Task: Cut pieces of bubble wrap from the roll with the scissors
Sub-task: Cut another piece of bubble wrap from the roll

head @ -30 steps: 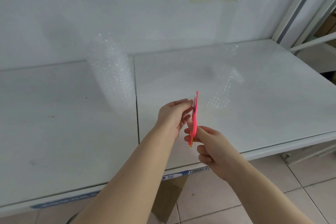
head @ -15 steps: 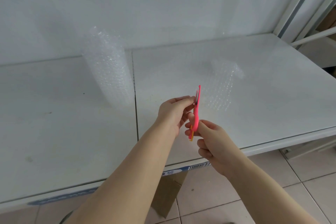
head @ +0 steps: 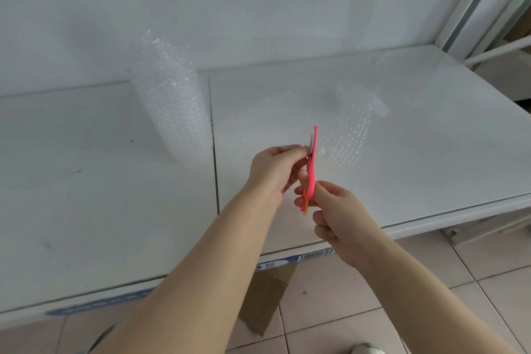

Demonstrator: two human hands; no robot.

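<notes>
Little differs from the earlier frames: both hands hold the scissors as before, above the front part of the bench. The right hand has its fingers curled round the pink plastic handle. The left hand pinches the upper end, and the tool is upright and edge-on. The bubble wrap roll, clear and dimpled, stands upright near the wall, left of the bench seam. A loose curled piece lies well apart to its right. Smooth white surface stretches from the roll to the front edge.
</notes>
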